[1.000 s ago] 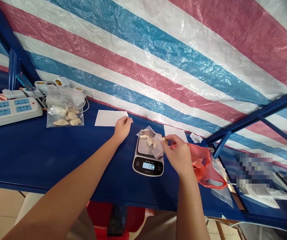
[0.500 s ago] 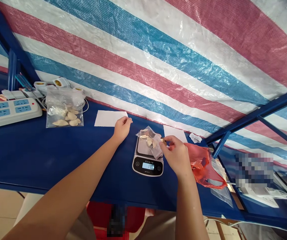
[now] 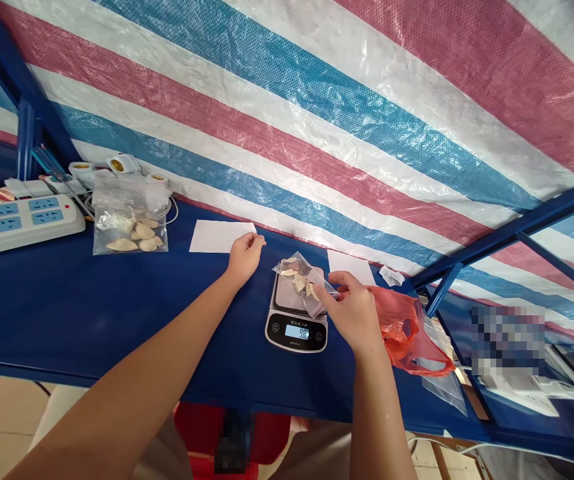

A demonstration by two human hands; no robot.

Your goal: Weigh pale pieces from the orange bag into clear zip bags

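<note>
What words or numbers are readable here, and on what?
"防水电子秤" on the scale, above its display.
"98" on the display; decimal point unclear.
Too small or blurred: marks on both round buttons, the line below the display, any print on the paper slip.

Display [image 3: 297,333]: now reads 9.8; earlier it showed 11.0, so the figure has dropped.
Right hand [image 3: 351,303]: had thumb and fingertips closed on a pale piece at the right edge of the bag; thumb and index finger now stand wider apart.
Thumb [image 3: 321,293]: has shifted left, its tip now over the right part of the bag [image 3: 294,270].
Piece [image 3: 311,291]: the one pinched earlier no longer shows between the fingers; a pale piece now shows right by the thumb tip, whether the same one cannot be told.
Bag edge [image 3: 333,293]: more of its clear film now shows between thumb and fingers.
</note>
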